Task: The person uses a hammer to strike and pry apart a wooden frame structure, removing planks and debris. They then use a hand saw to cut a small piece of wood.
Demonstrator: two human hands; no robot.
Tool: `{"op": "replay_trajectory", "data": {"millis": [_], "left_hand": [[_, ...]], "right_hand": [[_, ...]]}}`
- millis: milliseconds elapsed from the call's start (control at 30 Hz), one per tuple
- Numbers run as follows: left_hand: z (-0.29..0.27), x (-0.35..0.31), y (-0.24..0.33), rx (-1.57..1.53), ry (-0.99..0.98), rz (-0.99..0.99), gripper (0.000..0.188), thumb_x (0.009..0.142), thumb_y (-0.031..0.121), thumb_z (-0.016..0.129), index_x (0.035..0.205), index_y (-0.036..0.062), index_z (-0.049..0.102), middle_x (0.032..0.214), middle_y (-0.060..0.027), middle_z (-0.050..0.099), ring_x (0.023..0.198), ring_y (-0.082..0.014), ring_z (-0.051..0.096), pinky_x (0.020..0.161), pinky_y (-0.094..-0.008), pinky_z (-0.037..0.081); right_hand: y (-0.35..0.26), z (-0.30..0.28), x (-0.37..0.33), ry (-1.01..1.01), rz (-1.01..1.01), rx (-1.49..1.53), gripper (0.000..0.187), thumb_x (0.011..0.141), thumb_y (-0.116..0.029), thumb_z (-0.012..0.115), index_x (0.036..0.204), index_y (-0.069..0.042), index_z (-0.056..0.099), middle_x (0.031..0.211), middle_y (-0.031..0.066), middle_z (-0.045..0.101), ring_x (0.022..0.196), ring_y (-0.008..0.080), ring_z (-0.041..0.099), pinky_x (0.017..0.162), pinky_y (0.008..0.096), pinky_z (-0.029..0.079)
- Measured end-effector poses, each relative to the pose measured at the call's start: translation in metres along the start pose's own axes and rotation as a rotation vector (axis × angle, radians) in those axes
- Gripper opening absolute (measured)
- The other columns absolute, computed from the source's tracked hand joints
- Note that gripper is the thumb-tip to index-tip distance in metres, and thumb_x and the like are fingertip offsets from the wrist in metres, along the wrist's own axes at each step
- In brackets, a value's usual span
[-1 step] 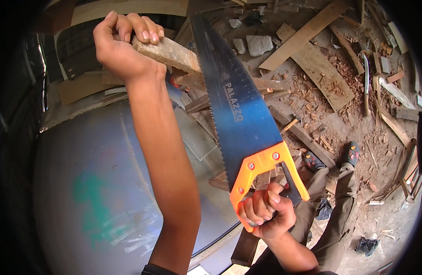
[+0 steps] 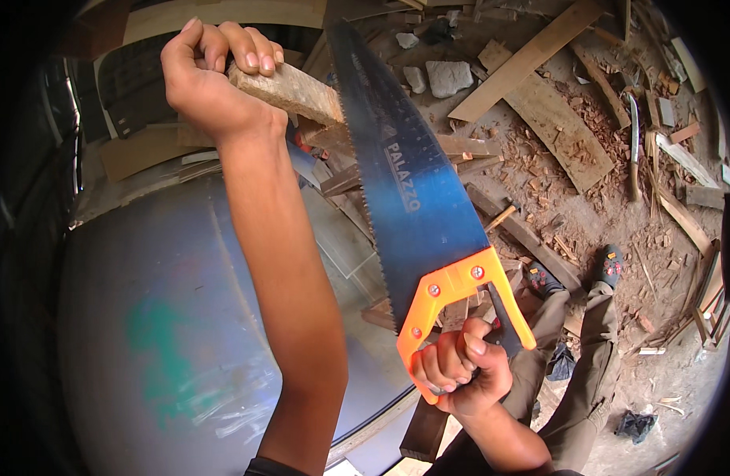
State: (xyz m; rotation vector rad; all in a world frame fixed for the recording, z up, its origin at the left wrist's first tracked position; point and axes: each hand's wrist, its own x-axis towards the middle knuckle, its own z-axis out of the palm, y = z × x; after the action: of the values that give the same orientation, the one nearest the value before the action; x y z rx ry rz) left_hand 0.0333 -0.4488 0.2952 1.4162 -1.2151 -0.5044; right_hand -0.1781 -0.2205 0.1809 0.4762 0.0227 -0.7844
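Note:
My left hand (image 2: 222, 79) is closed over the outer end of a short, rough wooden piece (image 2: 297, 93), its fingers curled over the top. My right hand (image 2: 464, 369) grips a handsaw (image 2: 428, 202) by its orange and black handle. The saw's wide dark-blue blade points up and slightly left, away from me, and its toothed edge faces left. Near the tip, the teeth meet the free end of the wooden piece; how deep they sit in the wood I cannot tell. What supports the wood is mostly hidden beneath my left hand and the blade.
A grey-blue curved panel (image 2: 198, 317) with a green patch lies under my left forearm. Boards (image 2: 532, 59), wood chips and stones (image 2: 448, 78) litter the ground. A long knife (image 2: 635, 147) lies at right. My shoes (image 2: 608, 266) stand among scraps, near a wooden beam (image 2: 524, 238).
The saw blade has tilted very slightly to the left near its tip. Both hands keep their holds, and the wooden piece has not visibly moved.

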Motion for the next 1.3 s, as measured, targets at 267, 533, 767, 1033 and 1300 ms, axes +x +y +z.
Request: {"op": "replay_trajectory", "data": {"millis": [267,533,767,1033,1300], "left_hand": [[0.000,0.009,-0.009,-0.001,-0.008,0.002,0.036,0.087,0.025,0.043,0.055,0.0167,0.028,0.047,-0.0068,0.034,0.045,-0.0206,0.036,0.053,-0.0348,0.034],[-0.002,0.012,-0.009,-0.016,0.006,0.003,0.036,0.087,0.025,0.042,0.056,0.0159,0.028,0.047,-0.0074,0.034,0.044,-0.0211,0.037,0.051,-0.0348,0.035],[-0.006,0.014,-0.009,-0.038,-0.041,-0.019,0.035,0.088,0.026,0.041,0.058,0.0152,0.026,0.046,-0.0080,0.034,0.043,-0.0210,0.036,0.050,-0.0348,0.037],[0.000,0.014,-0.008,-0.009,0.038,0.016,0.038,0.088,0.026,0.041,0.055,0.0146,0.026,0.045,-0.0073,0.033,0.041,-0.0201,0.035,0.047,-0.0330,0.035],[0.001,0.011,-0.006,-0.051,0.013,0.005,0.039,0.089,0.025,0.039,0.054,0.0149,0.026,0.044,-0.0077,0.034,0.040,-0.0187,0.035,0.044,-0.0324,0.035]], "right_hand": [[-0.005,-0.001,0.005,-0.010,0.034,-0.029,0.022,0.093,-0.020,0.038,0.073,-0.018,0.029,0.050,-0.0034,0.032,0.042,0.0128,0.033,0.045,0.0312,0.029],[-0.011,0.005,0.030,-0.012,0.034,-0.026,0.024,0.092,-0.019,0.040,0.070,-0.015,0.031,0.049,-0.0026,0.031,0.041,0.0125,0.033,0.045,0.0299,0.031],[0.002,-0.001,0.005,-0.009,0.012,0.024,0.024,0.093,-0.018,0.041,0.071,-0.016,0.033,0.050,-0.0017,0.033,0.043,0.0138,0.035,0.045,0.0305,0.030],[-0.008,0.017,0.093,0.051,-0.013,0.032,0.028,0.091,-0.022,0.048,0.069,-0.013,0.034,0.050,-0.0009,0.032,0.042,0.0136,0.032,0.044,0.0312,0.028],[-0.025,0.021,0.055,0.012,0.052,-0.042,0.028,0.091,-0.026,0.045,0.068,-0.017,0.034,0.046,-0.0043,0.029,0.038,0.0108,0.030,0.040,0.0290,0.026]]}}
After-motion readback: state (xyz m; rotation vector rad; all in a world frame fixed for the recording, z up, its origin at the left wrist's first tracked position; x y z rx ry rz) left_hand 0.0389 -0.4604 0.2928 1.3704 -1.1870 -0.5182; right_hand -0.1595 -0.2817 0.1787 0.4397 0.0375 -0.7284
